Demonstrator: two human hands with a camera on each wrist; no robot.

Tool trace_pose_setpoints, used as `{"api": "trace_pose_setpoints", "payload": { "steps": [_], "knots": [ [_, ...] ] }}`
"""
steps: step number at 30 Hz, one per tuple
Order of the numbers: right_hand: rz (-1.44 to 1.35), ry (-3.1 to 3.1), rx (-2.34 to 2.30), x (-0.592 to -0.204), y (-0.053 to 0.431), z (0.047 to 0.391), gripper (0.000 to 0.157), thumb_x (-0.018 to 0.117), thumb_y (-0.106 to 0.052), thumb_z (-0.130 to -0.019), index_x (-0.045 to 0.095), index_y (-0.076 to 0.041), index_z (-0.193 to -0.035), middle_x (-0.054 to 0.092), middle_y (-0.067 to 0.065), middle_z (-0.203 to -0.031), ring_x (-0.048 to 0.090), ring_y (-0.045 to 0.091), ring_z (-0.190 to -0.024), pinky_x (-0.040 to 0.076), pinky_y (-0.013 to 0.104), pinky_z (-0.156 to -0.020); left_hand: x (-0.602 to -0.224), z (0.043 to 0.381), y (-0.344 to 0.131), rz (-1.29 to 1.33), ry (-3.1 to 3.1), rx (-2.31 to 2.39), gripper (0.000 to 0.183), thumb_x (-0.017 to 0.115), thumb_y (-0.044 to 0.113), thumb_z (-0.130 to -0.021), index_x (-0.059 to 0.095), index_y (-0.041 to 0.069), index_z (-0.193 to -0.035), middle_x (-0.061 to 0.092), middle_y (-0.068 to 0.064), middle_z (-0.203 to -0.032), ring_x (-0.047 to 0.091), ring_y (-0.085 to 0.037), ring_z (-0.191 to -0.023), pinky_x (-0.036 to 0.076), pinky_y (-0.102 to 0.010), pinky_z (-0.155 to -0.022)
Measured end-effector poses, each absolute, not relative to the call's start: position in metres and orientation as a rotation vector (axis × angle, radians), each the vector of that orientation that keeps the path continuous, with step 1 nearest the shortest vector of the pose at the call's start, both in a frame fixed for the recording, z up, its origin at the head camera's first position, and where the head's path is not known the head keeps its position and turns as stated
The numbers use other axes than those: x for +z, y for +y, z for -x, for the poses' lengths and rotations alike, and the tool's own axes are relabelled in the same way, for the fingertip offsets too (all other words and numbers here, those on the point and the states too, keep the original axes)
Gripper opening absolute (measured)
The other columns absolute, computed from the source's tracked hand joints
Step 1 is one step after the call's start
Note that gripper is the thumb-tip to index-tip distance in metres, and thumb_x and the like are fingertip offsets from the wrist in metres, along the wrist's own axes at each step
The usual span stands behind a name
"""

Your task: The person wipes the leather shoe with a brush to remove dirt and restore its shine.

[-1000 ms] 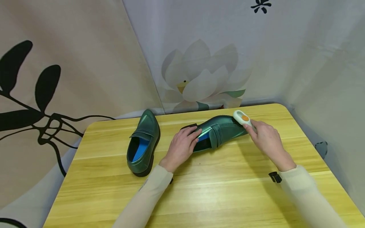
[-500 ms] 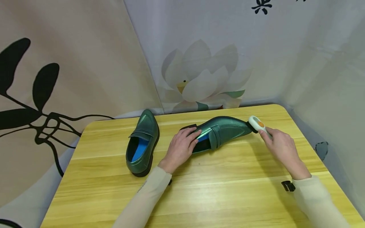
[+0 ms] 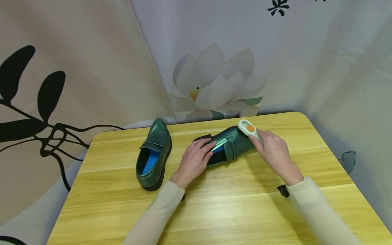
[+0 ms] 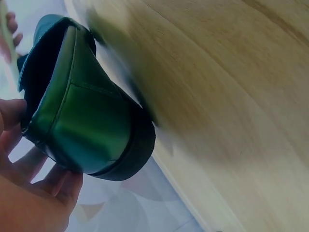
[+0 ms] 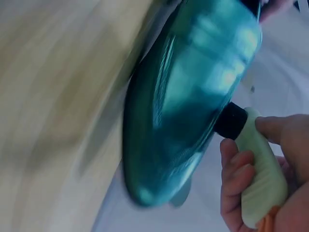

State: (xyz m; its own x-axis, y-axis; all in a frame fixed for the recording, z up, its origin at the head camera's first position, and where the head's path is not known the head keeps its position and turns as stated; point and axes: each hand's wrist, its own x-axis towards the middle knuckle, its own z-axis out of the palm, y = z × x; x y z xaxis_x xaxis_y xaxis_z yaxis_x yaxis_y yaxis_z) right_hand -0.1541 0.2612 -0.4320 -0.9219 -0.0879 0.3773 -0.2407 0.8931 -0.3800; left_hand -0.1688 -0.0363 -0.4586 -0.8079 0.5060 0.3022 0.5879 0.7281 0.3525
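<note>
A dark green loafer [image 3: 243, 145] with a blue insole lies on the table, toe to the right. My left hand [image 3: 195, 158] grips it at the heel. In the left wrist view the thumb [image 4: 12, 112] is at the opening's edge and the fingers lie along the heel's outer side. My right hand [image 3: 273, 149] holds a brush [image 5: 260, 169] by its pale green handle. Its black bristles [image 5: 231, 121] meet the shoe's upper in the right wrist view. From the head, the brush covers part of the toe.
The matching green loafer [image 3: 154, 154] stands upright on the left part of the wooden table [image 3: 226, 211], toe towards the back. A curtain [image 3: 220, 61] printed with a pale flower hangs behind the table's far edge.
My right hand took the brush right to the toe's tip, then back left over the upper. My left hand and both loafers have stayed in place.
</note>
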Motion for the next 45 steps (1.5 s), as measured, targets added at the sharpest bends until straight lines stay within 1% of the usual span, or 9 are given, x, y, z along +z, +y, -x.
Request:
{"api": "trace_pose_setpoints", "payload": {
  "steps": [4, 9, 17, 22, 25, 28, 34, 38, 45],
  "knots": [
    [-0.224, -2.724, 0.595, -0.43, 0.25, 0.155, 0.045, 0.064, -0.032, -0.105, 0.066, 0.004, -0.131, 0.07, 0.023, -0.097, 0.064, 0.037, -0.071, 0.05, 0.052, -0.054, -0.459, 0.169, -0.036, 0.882, -2.752, -0.662, 0.043, 0.062, 0.025, -0.106, 0.059, 0.018, -0.148, 0.055, -0.007, -0.15, 0.049, -0.031, -0.138, 0.044, -0.052, -0.108],
    [-0.143, -2.779, 0.632, -0.432, 0.275, 0.146, 0.052, 0.06, -0.035, -0.106, 0.063, 0.008, -0.135, 0.07, 0.026, -0.1, 0.059, 0.032, -0.067, 0.043, 0.043, -0.05, -0.46, 0.17, -0.039, 0.807, -2.79, -0.693, 0.048, 0.062, 0.032, -0.106, 0.056, 0.012, -0.149, 0.054, -0.009, -0.151, 0.048, -0.03, -0.14, 0.041, -0.052, -0.112],
    [-0.029, -2.846, 0.648, -0.443, 0.326, 0.125, 0.059, 0.051, -0.039, -0.11, 0.059, 0.013, -0.137, 0.067, 0.025, -0.092, 0.05, 0.027, -0.061, 0.035, 0.036, -0.05, -0.465, 0.167, -0.049, 0.587, -2.895, -1.025, 0.058, 0.069, 0.046, -0.099, 0.055, 0.023, -0.151, 0.029, -0.016, -0.167, 0.022, -0.042, -0.154, 0.028, -0.064, -0.117],
    [-0.056, -2.866, 0.651, -0.447, 0.337, 0.124, 0.059, 0.049, -0.038, -0.11, 0.058, 0.014, -0.136, 0.067, 0.027, -0.096, 0.05, 0.026, -0.062, 0.035, 0.035, -0.05, -0.468, 0.166, -0.052, 0.433, -2.988, -1.177, 0.094, 0.075, 0.053, -0.091, 0.031, 0.012, -0.163, 0.024, -0.015, -0.169, 0.03, -0.038, -0.152, 0.033, -0.059, -0.116],
    [-0.098, -2.86, 0.639, -0.447, 0.337, 0.124, 0.056, 0.05, -0.036, -0.111, 0.058, 0.013, -0.137, 0.064, 0.02, -0.09, 0.048, 0.024, -0.062, 0.034, 0.035, -0.05, -0.467, 0.167, -0.052, 0.399, -3.023, -1.156, 0.104, 0.079, 0.054, -0.087, 0.027, 0.006, -0.163, 0.027, -0.015, -0.167, 0.037, -0.038, -0.148, 0.035, -0.058, -0.115],
    [-0.158, -2.841, 0.626, -0.443, 0.329, 0.126, 0.053, 0.053, -0.033, -0.11, 0.058, 0.012, -0.137, 0.061, 0.015, -0.086, 0.047, 0.022, -0.062, 0.034, 0.034, -0.05, -0.466, 0.168, -0.052, 0.388, -3.046, -1.114, 0.104, 0.081, 0.055, -0.085, 0.03, 0.006, -0.162, 0.031, -0.015, -0.165, 0.042, -0.039, -0.144, 0.036, -0.06, -0.114],
    [-0.289, -2.758, 0.537, -0.433, 0.29, 0.138, 0.046, 0.062, -0.026, -0.106, 0.061, 0.008, -0.136, 0.067, 0.022, -0.101, 0.055, 0.028, -0.067, 0.044, 0.043, -0.051, -0.465, 0.169, -0.052, 0.398, -3.052, -1.059, 0.103, 0.081, 0.054, -0.084, 0.034, 0.004, -0.16, 0.036, -0.018, -0.161, 0.047, -0.041, -0.139, 0.038, -0.061, -0.112],
    [-0.408, -2.688, 0.485, -0.429, 0.257, 0.148, 0.043, 0.068, -0.025, -0.102, 0.065, 0.002, -0.135, 0.067, 0.018, -0.097, 0.056, 0.028, -0.063, 0.047, 0.045, -0.05, -0.465, 0.17, -0.052, 0.391, -3.049, -1.048, 0.101, 0.082, 0.053, -0.084, 0.036, 0.003, -0.159, 0.039, -0.019, -0.159, 0.05, -0.041, -0.134, 0.041, -0.06, -0.109],
    [-0.399, -2.76, 0.486, -0.425, 0.257, 0.147, 0.046, 0.064, -0.033, -0.104, 0.064, -0.003, -0.139, 0.068, 0.017, -0.098, 0.057, 0.027, -0.065, 0.048, 0.045, -0.053, -0.463, 0.172, -0.053, 0.365, -3.077, -1.018, 0.104, 0.081, 0.058, -0.083, 0.036, 0.005, -0.16, 0.039, -0.017, -0.16, 0.048, -0.04, -0.137, 0.04, -0.059, -0.111]
  ]
}}
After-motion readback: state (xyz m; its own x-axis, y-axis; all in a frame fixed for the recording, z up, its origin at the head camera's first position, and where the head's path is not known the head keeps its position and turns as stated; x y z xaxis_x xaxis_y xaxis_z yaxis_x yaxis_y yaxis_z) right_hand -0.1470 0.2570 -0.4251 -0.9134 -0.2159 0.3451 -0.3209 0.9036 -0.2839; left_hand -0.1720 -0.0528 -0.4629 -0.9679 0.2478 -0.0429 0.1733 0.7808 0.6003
